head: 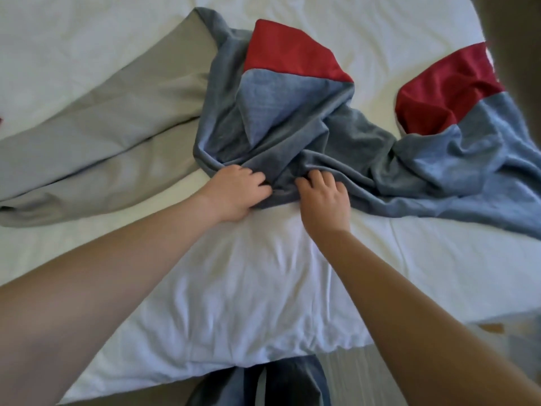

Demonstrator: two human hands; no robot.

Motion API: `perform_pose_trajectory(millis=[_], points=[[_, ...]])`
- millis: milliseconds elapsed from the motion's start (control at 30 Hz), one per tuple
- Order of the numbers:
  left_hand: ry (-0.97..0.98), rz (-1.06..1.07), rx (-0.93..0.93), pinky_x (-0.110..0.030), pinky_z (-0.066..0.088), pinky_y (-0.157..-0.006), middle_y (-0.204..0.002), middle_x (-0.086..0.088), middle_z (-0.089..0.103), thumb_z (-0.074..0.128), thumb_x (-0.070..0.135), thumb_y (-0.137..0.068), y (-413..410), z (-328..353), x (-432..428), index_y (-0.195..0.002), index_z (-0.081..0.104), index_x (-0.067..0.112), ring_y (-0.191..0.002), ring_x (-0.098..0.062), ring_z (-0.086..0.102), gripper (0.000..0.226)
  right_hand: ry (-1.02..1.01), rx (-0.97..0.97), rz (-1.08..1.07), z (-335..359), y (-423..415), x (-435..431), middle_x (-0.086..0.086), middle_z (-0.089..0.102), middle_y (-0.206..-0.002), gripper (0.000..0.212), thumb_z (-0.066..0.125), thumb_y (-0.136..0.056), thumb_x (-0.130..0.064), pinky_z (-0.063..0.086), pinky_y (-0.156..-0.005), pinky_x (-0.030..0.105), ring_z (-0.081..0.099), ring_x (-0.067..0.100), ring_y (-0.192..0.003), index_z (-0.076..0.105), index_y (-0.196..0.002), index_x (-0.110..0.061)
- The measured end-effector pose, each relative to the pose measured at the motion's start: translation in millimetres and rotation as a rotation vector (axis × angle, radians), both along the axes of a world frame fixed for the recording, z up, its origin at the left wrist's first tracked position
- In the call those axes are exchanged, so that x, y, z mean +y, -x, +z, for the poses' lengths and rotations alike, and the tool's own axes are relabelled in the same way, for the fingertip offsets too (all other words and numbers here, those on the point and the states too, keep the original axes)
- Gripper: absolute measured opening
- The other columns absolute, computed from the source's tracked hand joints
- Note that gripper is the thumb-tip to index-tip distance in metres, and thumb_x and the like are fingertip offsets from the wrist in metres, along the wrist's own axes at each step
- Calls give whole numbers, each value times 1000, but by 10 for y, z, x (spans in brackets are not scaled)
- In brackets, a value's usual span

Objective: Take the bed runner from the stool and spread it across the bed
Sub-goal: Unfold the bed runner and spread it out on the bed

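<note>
White bed [263,273] nearest; left grip [237,194] and right grip [325,197] (bare hands) side by side, fingers curled, pinching bed runner [292,121] folds; runner crumpled mid-bed, its red ends at 12 and 2 o'clock, its grey underside at 10

- No text, number, brand or sign can be read anywhere in the view.
- Runner [322,133] — plain blue-grey and red panels, with no label showing.
- Sheet [234,288] — plain white, no print.
- Grey cloth [117,127] — no tag or lettering visible.
- A pale patch at the far right edge of the runner's red panel is too blurred and cut off to tell whether it is lettering.
</note>
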State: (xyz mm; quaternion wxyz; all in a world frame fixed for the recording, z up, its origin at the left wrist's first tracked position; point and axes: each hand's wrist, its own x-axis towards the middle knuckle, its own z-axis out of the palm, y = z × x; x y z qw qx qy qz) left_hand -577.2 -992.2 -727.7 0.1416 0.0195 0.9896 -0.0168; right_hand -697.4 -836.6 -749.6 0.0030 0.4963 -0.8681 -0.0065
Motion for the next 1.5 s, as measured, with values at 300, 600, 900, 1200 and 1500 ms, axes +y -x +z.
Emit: perform_pose_trajectory(millis=[300,600,900,1200,1500], points=[[-213,112,-82,-35,47,-61,-84,1,62,56,22,-76,-182,64,33,-89,65,26,-80,-26,61,16,-127,-186,125,105,-251,164,4,59,-62,29,73,-46,0,43,-54,30,58,28,-62,61,-67,-15],[-218,53,-356,-31,45,-63,-90,2,64,49,28,-85,-366,168,310,-94,66,23,-85,-22,61,20,-329,-299,146,335,-623,414,1,57,-50,34,80,-30,-8,41,-47,24,57,22,-49,60,-55,-16],[-388,-78,-524,-37,45,-63,-86,-9,65,52,19,-82,-893,277,1028,-92,64,11,-83,-34,61,18,-464,-395,372,285,-898,1050,0,48,-38,37,74,-11,-23,37,-38,16,49,15,-35,52,-40,-21],[-422,67,-340,-34,50,-62,-82,-8,68,47,51,-87,15,585,667,-82,65,14,-78,-32,64,41,-76,-451,381,601,-4,646,-2,59,-61,22,44,-71,-34,47,-43,30,60,24,-58,61,-65,-22],[-320,372,58,-40,47,-80,-106,-9,61,40,9,-92,1718,412,-4,-104,62,15,-98,-28,57,26,-208,-449,-324,446,1600,-241,11,66,-107,29,46,-85,-6,45,-73,33,61,33,-98,65,-104,-18]])
